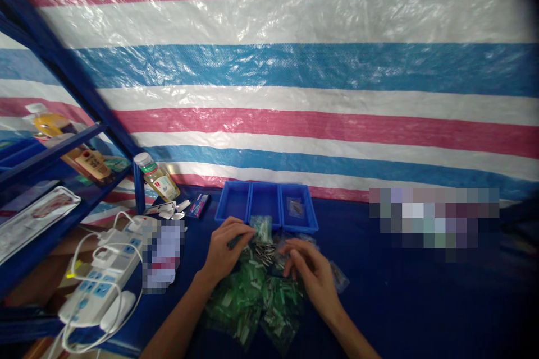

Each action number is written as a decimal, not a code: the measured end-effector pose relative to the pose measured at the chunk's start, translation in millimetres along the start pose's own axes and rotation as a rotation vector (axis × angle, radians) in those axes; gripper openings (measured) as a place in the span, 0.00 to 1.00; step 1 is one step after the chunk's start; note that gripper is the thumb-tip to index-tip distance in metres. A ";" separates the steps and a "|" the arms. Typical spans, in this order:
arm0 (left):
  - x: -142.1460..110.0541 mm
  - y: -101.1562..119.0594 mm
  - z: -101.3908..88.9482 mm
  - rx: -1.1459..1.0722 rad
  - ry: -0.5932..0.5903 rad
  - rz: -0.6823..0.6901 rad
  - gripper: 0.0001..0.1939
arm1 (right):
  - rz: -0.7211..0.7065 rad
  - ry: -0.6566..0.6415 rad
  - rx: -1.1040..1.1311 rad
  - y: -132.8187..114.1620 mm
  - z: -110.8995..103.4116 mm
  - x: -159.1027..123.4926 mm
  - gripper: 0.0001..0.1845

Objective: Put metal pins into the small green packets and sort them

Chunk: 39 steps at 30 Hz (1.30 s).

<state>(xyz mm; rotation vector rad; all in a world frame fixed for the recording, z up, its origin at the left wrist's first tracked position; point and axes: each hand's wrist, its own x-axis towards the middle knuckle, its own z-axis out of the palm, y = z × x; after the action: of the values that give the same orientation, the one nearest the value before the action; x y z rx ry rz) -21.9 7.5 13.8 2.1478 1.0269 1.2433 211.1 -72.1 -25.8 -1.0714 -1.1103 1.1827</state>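
Note:
My left hand point(226, 247) is closed in a pinch, its fingertips at the left edge of a small pale-green plastic bag point(263, 228). What sits between those fingers is too small to make out. My right hand point(310, 270) has its fingers and thumb curled in by some clear bags; whatever it grips is hidden. A heap of loose metal pieces point(264, 254) lies between the hands. Nearer me spreads a pile of green-tinted plastic bags point(244, 291) with small parts inside. Another clear bag point(339, 276) lies right of my right hand.
Behind the hands stands a blue three-compartment tray point(264, 202), with a small bag point(296, 207) in its right section. A bottle point(158, 176), a blue box point(198, 205) and a white power strip point(109, 272) with cables are at left, beside a blue metal frame point(122, 140). Striped sheeting hangs behind.

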 end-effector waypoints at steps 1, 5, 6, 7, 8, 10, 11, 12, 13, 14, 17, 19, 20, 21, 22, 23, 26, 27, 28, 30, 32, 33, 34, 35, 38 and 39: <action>6.7 -6.4 -5.0 0.056 0.075 -0.053 0.07 | -0.007 0.002 0.007 -1.5 -1.7 0.4 0.17; 40.7 -33.7 -26.8 0.362 0.015 -0.140 0.10 | -0.003 -0.025 -0.029 -5.9 -6.2 -0.3 0.18; 46.9 -37.7 -31.1 0.452 -0.018 -0.127 0.11 | -0.003 -0.038 -0.048 -6.9 -7.3 -0.8 0.18; 50.9 -39.4 -34.2 0.522 -0.018 -0.120 0.12 | -0.004 -0.049 -0.072 -8.0 -8.5 -1.1 0.18; 52.3 -39.0 -36.2 0.568 0.002 -0.114 0.12 | -0.010 -0.054 -0.102 -9.3 -10.0 -1.2 0.18; 48.3 -33.0 -36.2 0.579 0.041 -0.090 0.12 | -0.033 -0.061 -0.188 -12.1 -14.2 -0.2 0.18; 43.8 -28.7 -34.6 0.551 0.048 -0.073 0.13 | -0.057 -0.054 -0.239 -13.5 -16.7 1.0 0.18; 38.6 -24.4 -32.3 0.510 0.033 -0.054 0.14 | -0.083 -0.046 -0.296 -14.7 -19.4 2.4 0.19; 33.3 -20.7 -29.6 0.468 -0.004 -0.036 0.14 | -0.116 -0.028 -0.351 -15.6 -22.0 3.9 0.19; 28.5 -17.9 -26.7 0.427 -0.052 -0.015 0.14 | -0.134 -0.017 -0.394 -16.1 -24.4 5.4 0.19; 19.9 -13.9 -18.3 0.358 -0.217 0.044 0.12 | -0.151 -0.004 -0.472 -14.6 -28.8 8.4 0.19; 18.0 -11.5 -13.4 0.376 -0.276 0.088 0.11 | -0.154 -0.006 -0.500 -12.0 -29.0 8.7 0.18; 17.3 -9.3 -11.1 0.394 -0.293 0.110 0.10 | -0.158 -0.012 -0.512 -10.6 -28.7 8.5 0.18; 16.3 -6.4 -8.7 0.409 -0.311 0.129 0.10 | -0.163 -0.020 -0.525 -9.6 -28.1 8.0 0.17; 14.8 -3.0 -6.4 0.415 -0.338 0.144 0.10 | -0.171 -0.031 -0.539 -8.8 -27.5 7.6 0.17; 12.9 0.8 -4.1 0.408 -0.379 0.155 0.10 | -0.182 -0.047 -0.558 -8.4 -27.0 7.1 0.16; 4.9 10.6 2.0 0.377 -0.543 0.170 0.09 | -0.254 -0.126 -0.669 -8.7 -26.4 6.5 0.12; 2.1 12.5 3.3 0.373 -0.579 0.169 0.09 | -0.288 -0.165 -0.726 -9.0 -26.6 6.6 0.11; -0.3 13.4 4.1 0.373 -0.598 0.165 0.09 | -0.323 -0.205 -0.790 -9.1 -26.9 6.8 0.09; -4.0 12.7 4.2 0.375 -0.603 0.146 0.09 | -0.376 -0.265 -0.915 -8.6 -27.7 7.5 0.05; -6.0 9.7 3.1 0.378 -0.593 0.116 0.09 | -0.399 -0.292 -1.002 -7.3 -28.4 8.1 0.06; -6.5 7.9 2.5 0.381 -0.588 0.100 0.08 | -0.405 -0.298 -1.027 -6.5 -28.6 8.4 0.06; -6.8 6.2 2.2 0.382 -0.584 0.086 0.08 | -0.408 -0.303 -1.044 -5.9 -28.6 8.6 0.06; -7.0 4.9 2.1 0.382 -0.582 0.076 0.08 | -0.410 -0.305 -1.054 -5.5 -28.4 8.8 0.06; -6.8 4.3 3.2 0.373 -0.584 0.061 0.07 | -0.415 -0.311 -1.065 -5.9 -26.9 8.8 0.06; -6.5 5.1 3.6 0.369 -0.588 0.058 0.07 | -0.416 -0.313 -1.065 -6.5 -26.2 8.6 0.05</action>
<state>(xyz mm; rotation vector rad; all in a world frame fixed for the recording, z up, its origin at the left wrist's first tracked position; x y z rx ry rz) -19.0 -0.7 12.1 2.6014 0.9802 0.3954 238.4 -65.0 -22.5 -1.3316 -2.2011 0.3690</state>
